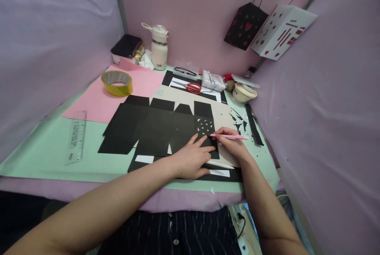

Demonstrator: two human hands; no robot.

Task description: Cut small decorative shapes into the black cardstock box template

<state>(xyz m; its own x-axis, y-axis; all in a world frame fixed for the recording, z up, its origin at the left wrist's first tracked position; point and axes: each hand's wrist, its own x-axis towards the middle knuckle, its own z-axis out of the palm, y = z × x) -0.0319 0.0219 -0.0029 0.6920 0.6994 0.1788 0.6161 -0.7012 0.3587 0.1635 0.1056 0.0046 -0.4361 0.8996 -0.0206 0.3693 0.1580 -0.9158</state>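
A flat black cardstock box template (158, 124), with flaps along its edges, lies on the table. Several small cut-out holes (204, 126) pierce its right panel. My left hand (194, 156) rests on this panel with its fingers spread, pressing the card flat. In my right hand (230, 142) is a slim pink pen-shaped craft knife (234, 137), gripped near its tip. The tip is at the card just below the holes, close to my left fingertips; the blade itself is too small to make out. A pale board (221, 116) lies beneath the card.
Red-handled scissors (193, 88) lie behind the template. Black paper scraps (240, 124) are strewn at right. A clear ruler (76, 138) and yellow tape roll (117, 84) lie left, the tape on pink paper (89, 101). A white bottle (159, 51) stands behind; paper lanterns (283, 31) hang above right.
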